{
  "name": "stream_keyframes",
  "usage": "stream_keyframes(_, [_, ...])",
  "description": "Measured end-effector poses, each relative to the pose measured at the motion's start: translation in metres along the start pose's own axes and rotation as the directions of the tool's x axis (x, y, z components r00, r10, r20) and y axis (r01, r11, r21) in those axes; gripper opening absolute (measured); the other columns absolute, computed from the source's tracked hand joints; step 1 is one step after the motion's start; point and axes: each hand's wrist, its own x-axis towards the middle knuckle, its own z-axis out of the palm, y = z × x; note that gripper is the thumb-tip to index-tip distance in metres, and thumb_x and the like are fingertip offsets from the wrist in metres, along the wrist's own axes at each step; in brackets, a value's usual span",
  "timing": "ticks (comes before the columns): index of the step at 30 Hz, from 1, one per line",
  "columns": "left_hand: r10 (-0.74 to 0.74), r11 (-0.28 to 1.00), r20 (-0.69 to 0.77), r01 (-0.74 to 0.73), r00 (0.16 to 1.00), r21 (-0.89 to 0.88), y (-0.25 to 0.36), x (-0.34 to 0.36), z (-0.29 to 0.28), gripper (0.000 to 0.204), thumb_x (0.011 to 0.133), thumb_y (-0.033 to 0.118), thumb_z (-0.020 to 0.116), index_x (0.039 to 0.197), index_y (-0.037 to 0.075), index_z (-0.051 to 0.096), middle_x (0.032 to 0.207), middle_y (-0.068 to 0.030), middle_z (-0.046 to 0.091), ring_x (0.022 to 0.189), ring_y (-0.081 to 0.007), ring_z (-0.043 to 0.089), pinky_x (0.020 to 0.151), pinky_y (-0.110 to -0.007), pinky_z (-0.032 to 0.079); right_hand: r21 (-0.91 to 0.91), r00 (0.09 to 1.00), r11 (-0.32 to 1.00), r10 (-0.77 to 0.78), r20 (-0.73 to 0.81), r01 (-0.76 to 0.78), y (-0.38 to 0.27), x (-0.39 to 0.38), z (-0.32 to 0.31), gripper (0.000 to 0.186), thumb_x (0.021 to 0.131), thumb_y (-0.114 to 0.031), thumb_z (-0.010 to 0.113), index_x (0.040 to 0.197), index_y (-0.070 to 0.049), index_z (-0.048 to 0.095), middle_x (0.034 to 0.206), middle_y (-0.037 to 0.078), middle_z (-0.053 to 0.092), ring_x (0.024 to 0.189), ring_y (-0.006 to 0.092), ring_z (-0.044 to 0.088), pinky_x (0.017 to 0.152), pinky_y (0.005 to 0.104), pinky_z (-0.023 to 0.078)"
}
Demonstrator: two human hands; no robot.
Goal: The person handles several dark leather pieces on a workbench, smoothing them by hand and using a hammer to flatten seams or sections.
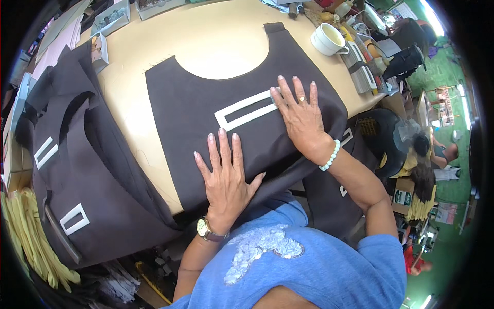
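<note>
A dark brown fabric piece [185, 113] with a deep curved cutout lies spread on the cream table [123, 62]. A white rectangular frame [229, 122] is on it. My left hand [224, 175] lies on the fabric just below the frame's left end, fingers spread, fingertips by its edge, a watch at the wrist. My right hand [301, 118] rests with fingers stretched out on the frame's right end and the fabric beside it, covering part of that end. The fabric's front edge drapes down toward my body.
More dark fabric pieces [98, 206] with white frames lie piled left, above yellow strips [23, 242]. Small boxes [110, 20] line the far edge. A white cup [327, 40] and stacked items [360, 67] stand back right. Another person [414, 257] in red is visible far right.
</note>
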Motion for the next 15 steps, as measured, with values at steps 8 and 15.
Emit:
stream_keyframes(8, [0.016,0.996,-0.040,-0.019,0.999,-0.086,-0.003,-0.002,0.003,0.101,0.066,0.047,0.070,0.139,-0.003,0.022,0.145,-0.0248,0.020,0.136,-0.0378,0.015,0.105,-0.060,0.011,0.166,0.995,0.983,-0.068,-0.077,0.080,-0.039,0.006,-0.023,0.057,0.083,-0.022,0.051,0.136,-0.009,0.037,0.142,0.013,0.028,0.131,0.0338,0.027,0.106,0.0582,0.015])
stream_keyframes(15, [-0.040,0.764,-0.261,-0.139,0.965,-0.630,-0.019,-0.010,-0.007,0.106,0.062,0.005,0.058,0.141,-0.002,-0.012,0.148,-0.0268,-0.001,0.139,-0.0376,-0.001,0.110,-0.048,0.004,0.169,0.983,0.970,-0.161,-0.092,0.175,-0.074,0.016,-0.047,0.057,0.085,-0.024,0.049,0.138,-0.009,0.035,0.145,0.013,0.023,0.133,0.0342,0.024,0.106,0.0593,0.013])
